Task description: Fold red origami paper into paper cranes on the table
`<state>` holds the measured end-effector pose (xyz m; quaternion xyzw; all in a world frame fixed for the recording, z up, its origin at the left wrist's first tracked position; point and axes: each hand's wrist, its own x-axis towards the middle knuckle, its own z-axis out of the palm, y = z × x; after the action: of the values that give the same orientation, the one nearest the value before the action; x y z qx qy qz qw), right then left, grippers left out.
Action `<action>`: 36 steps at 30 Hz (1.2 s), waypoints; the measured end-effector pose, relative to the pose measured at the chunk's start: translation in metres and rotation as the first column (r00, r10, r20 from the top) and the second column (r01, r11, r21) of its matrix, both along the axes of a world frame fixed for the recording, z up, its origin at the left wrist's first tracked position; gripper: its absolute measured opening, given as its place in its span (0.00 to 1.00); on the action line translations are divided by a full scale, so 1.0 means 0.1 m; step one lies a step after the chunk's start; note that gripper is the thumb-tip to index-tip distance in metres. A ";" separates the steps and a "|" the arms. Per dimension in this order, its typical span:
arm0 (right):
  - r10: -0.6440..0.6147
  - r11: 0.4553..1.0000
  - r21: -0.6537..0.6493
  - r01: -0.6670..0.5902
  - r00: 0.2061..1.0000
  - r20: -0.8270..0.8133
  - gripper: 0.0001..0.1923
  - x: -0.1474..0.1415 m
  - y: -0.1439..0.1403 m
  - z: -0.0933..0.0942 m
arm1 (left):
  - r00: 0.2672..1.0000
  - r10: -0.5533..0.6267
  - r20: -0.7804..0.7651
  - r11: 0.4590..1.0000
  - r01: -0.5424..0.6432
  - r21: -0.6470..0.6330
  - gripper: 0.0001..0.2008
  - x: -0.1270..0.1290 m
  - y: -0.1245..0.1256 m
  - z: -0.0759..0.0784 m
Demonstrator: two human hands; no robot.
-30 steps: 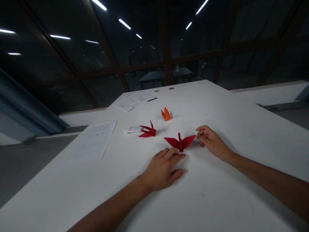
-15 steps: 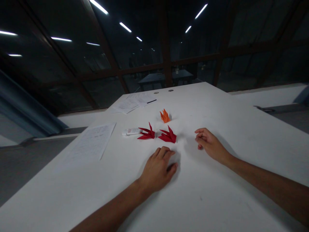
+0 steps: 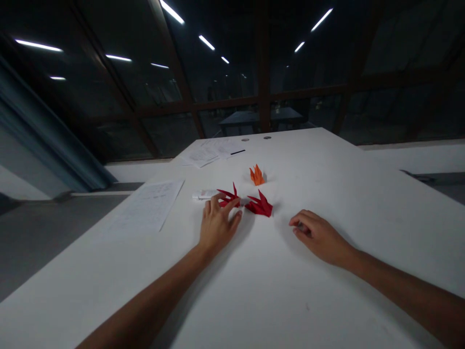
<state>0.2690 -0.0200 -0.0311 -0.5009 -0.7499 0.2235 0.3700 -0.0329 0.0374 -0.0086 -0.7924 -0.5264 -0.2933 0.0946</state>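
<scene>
Left hand (image 3: 217, 224): flat on table (image 3: 327, 291), fingers spread open, tips touching left red crane (image 3: 228, 196) — gripping nothing.
Right hand (image 3: 317, 236): rested on table, fingers loosely curled, empty — well apart from cranes.
Left red crane: on table, just beside second red crane (image 3: 260, 205).
Orange crane (image 3: 257, 175): behind the red pair.
White tube (image 3: 204, 194): left of left red crane.
Paper (image 3: 149, 205): far left of hand.
</scene>
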 end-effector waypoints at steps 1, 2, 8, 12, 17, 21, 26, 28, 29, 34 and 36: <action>0.013 1.000 0.019 -0.014 0.999 0.048 0.07 0.00 0.00 0.00 | 1.000 -0.014 -0.015 1.000 0.014 -0.013 0.19 -0.01 0.01 -0.03; 0.023 0.999 0.034 -0.027 0.996 0.088 0.08 0.00 -0.01 -0.01 | 0.999 -0.026 -0.027 0.999 0.025 -0.036 0.19 -0.01 0.02 -0.05; 0.067 0.994 0.070 -0.079 0.985 0.161 0.10 0.00 -0.02 0.00 | 0.997 -0.057 0.053 0.986 0.065 -0.154 0.25 -0.04 0.13 -0.12; 0.070 0.995 0.063 -0.077 0.991 0.116 0.09 0.00 -0.03 0.03 | 0.982 -0.095 0.162 0.995 0.095 0.010 0.27 -0.02 0.09 -0.03; 0.018 0.999 -0.042 -0.022 0.995 -0.101 0.08 -0.06 -0.10 0.03 | 0.913 -0.392 0.111 0.887 0.343 0.310 0.34 0.11 -0.30 -0.01; 0.084 0.983 -0.121 -0.140 0.920 -0.383 0.21 -0.16 -0.27 0.05 | 0.677 -0.736 -0.021 0.658 0.723 0.211 0.32 0.28 -0.66 -0.03; 0.270 0.892 -0.192 -0.408 0.824 -0.498 0.14 -0.24 -0.37 0.12 | 0.569 -0.822 0.014 0.568 0.818 0.092 0.20 0.39 -0.72 0.01; 0.255 0.869 -0.238 -0.433 0.805 -0.535 0.14 -0.25 -0.35 0.13 | 0.555 -0.829 0.067 0.559 0.822 0.110 0.18 0.39 -0.67 0.01; 0.230 0.867 -0.256 -0.427 0.799 -0.556 0.14 -0.25 -0.34 0.13 | 0.550 -0.830 0.090 0.557 0.823 0.112 0.17 0.39 -0.65 0.00; 0.151 0.858 -0.319 -0.402 0.792 -0.591 0.14 -0.28 -0.27 0.10 | 0.501 -0.851 0.156 0.515 0.854 0.066 0.15 0.38 -0.58 -0.02; 0.147 0.847 -0.325 -0.421 0.773 -0.617 0.13 -0.28 -0.27 0.09 | 0.478 -0.857 0.194 0.496 0.867 0.056 0.14 0.38 -0.57 -0.02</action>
<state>0.2409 -0.0468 -0.0222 -0.3588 -0.6007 0.5832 0.4127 0.0050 -0.0195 -0.0101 -0.9182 -0.0715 -0.3645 -0.1372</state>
